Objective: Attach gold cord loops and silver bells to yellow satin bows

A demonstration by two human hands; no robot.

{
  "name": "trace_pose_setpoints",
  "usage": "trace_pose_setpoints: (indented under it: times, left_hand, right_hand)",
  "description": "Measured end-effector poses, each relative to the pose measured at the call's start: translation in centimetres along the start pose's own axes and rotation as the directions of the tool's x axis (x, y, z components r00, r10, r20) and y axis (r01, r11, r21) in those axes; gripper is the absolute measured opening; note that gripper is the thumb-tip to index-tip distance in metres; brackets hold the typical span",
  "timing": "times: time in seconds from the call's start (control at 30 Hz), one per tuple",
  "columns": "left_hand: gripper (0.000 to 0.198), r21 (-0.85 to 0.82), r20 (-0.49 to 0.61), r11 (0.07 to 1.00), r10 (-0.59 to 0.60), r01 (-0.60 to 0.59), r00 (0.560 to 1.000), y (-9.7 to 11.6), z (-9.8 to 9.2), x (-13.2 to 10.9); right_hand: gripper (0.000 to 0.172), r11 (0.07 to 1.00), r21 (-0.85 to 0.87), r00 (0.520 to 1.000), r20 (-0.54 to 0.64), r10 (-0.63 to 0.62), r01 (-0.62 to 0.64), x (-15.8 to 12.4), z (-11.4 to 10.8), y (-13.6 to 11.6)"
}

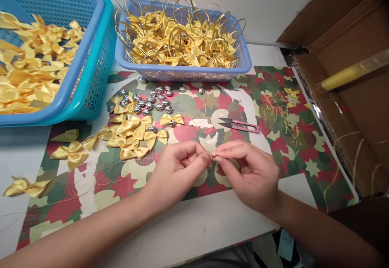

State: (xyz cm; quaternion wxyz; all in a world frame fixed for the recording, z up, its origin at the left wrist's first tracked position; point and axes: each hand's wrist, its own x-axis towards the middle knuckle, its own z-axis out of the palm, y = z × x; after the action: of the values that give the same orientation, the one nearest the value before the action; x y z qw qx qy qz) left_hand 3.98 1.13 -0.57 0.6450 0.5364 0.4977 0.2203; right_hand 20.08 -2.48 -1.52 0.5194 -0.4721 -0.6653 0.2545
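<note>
My left hand (185,164) and my right hand (249,174) meet over the middle of the table, thumbs and forefingers pinched tip to tip. Between them is a tiny piece of what looks like gold thread (213,157); its detail is too small to make out. Thin thread also trails across the table to the left. Beyond my hands lies a yellow ribbon bow (179,118) with a silver bell (171,123) at its centre. Pink-handled thread snips (240,125) rest just past my right hand. More yellow bows (133,132) are heaped to the left, beside several loose silver bells (152,99).
A blue basket (188,72) at the back holds finished-looking bows with gold loops. Stacked blue and teal baskets (99,69) full of yellow bows stand at left. Thread scraps (278,110) lie at right, near an open cardboard box (340,126). Patterned paper (194,191) covers the table.
</note>
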Motion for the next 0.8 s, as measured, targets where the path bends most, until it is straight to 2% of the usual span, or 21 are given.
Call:
trace_pose_setpoints:
  times: [0.33,0.8]
  left_hand:
    - [0.028,-0.019,-0.010,1.000,-0.006,0.006,1.000,0.22,0.20,0.04]
    - [0.028,-0.071,0.039,0.997,0.013,-0.010,0.999,0.00,0.04,-0.06]
  right_hand:
    - [0.019,1.000,-0.015,1.000,-0.006,-0.002,0.002,-0.03,0.01,0.04]
    - [0.018,1.000,-0.005,1.000,-0.009,0.014,-0.014,-0.04,-0.01,0.00]
